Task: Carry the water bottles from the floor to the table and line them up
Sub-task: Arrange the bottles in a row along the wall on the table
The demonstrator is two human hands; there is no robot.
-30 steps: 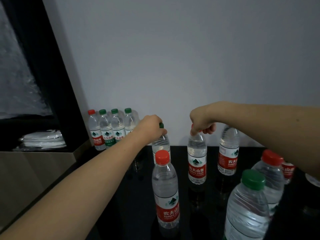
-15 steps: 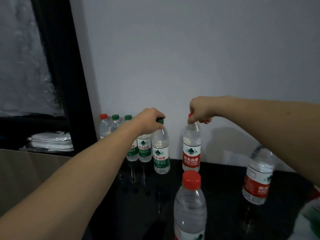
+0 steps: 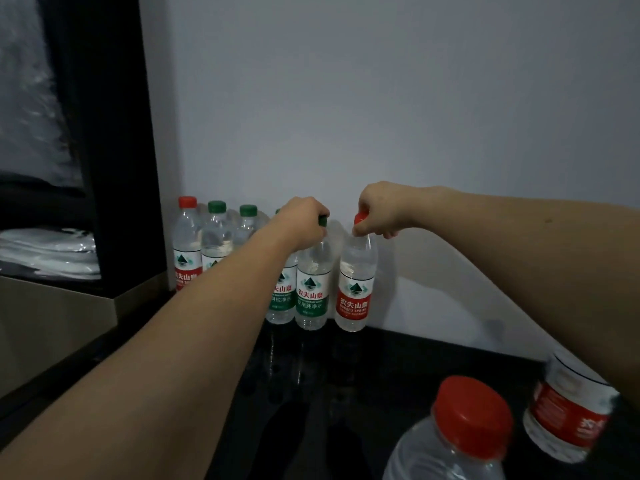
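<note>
- setting two bottles into the row at the wall is the step in hand, judging by how both arms reach to the far edge of the dark table (image 3: 433, 355).
- the left hand (image 3: 304, 221) is curled over the cap of the green-label bottle (image 3: 311, 296), gripping it from above; this bottle stands upright, touching the green-label neighbour on its wall-row side.
- the right hand (image 3: 379, 211) pinches the red cap of the red-label bottle (image 3: 355, 292), fingers curled round it; that bottle stands just beside the green-label bottle, at the open end of the row.
- whether both bases already rest fully on the table i cannot tell for sure, though they look down or very nearly so.
- the row of bottles (image 3: 214, 237) runs away from the green-label bottle toward the black frame (image 3: 104, 133), caps red, green, green, then one mostly hidden by the left arm.
- to do it well: keep each bottle plumb while holding only the cap, since a cap grip lets the body swing; settle the bases flat before letting go.
- nudge the red-label bottle until it touches or sits evenly beside the green-label bottle, keeping the same gap to the wall as the rest.
- release upward, not sideways, so a neighbour is not tipped.
- two more red-cap bottles, the near bottle (image 3: 460, 434) and the tilted-looking bottle (image 3: 571, 417), stand well apart from the green-label bottle and are not yet lined up.
</note>
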